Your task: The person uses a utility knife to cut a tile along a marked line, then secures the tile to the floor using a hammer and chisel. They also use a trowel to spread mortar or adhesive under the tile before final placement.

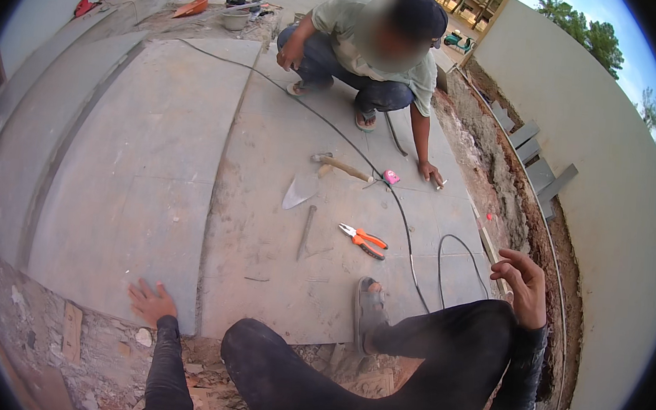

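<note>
My left hand (152,303) lies flat on the near edge of a grey slab (161,215), fingers spread, holding nothing. Raised beside my right knee, my right hand (523,288) has its fingers loosely bent and apart, with nothing visible in it. Pliers with orange and black handles (364,240) lie on the paving between my hands and the person opposite. Left of them are a chisel-like metal rod (306,233) and a pointing trowel (301,191). Farther away lie a wooden-handled hammer (342,166) and a pink tape measure (391,177).
A crouching person (378,51) faces me, one hand (429,173) low over the paving with a small white item. A black cable (327,124) crosses the slabs. Rubble (100,357) borders the near edge; a dug trench (501,165) and a wall (582,109) run along the right.
</note>
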The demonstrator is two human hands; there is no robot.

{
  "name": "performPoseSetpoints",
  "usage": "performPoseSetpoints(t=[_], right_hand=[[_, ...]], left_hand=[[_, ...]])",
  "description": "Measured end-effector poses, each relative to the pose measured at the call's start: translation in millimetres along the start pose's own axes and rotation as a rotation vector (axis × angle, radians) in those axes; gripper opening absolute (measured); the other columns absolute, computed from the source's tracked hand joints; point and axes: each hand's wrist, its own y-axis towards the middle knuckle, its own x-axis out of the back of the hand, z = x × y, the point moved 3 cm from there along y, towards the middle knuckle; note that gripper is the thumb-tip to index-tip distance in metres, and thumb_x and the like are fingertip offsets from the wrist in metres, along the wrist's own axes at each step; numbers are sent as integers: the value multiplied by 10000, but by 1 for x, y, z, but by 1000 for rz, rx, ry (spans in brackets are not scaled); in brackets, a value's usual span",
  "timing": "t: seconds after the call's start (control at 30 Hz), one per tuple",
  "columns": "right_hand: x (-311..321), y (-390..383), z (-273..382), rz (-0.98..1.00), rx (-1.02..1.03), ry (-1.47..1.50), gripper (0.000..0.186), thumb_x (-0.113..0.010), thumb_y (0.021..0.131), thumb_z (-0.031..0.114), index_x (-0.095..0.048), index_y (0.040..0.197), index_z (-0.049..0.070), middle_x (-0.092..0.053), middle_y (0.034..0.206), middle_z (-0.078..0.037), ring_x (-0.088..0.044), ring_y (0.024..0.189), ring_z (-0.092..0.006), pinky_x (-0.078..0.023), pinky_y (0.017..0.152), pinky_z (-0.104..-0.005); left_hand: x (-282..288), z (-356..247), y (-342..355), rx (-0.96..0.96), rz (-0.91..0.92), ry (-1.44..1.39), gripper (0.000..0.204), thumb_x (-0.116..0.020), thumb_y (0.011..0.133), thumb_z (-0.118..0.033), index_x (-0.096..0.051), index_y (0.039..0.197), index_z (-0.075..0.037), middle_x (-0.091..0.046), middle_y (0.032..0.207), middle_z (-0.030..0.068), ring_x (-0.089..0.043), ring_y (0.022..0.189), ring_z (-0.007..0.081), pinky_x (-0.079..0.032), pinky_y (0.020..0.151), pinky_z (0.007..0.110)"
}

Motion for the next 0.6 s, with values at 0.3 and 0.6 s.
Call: performPoseSetpoints(t=[0.3, 0.6], right_hand=[[-93, 26, 29, 554, 137, -424, 396, -670, 848, 189, -589, 1174, -21, -657, 889, -207, -653, 806, -358, -515, 723, -384], [-123, 28, 58, 811, 479, -264, 439, -672, 853, 256, -570, 1209, 22, -642, 880, -193, -639, 821, -368, -507, 716, -409]], left_hand=[[-14, 9, 11, -21, -147, 7, 567, -389, 977, -469, -420, 1433, -132, -296, 1531, 153, -237, 1430, 287, -184, 1150, 500], [-16, 2, 3, -25, -189, -62, 536, -433, 965, -437, -475, 1388, -111, -371, 1483, 178, -309, 1389, 309, -226, 1128, 500]])
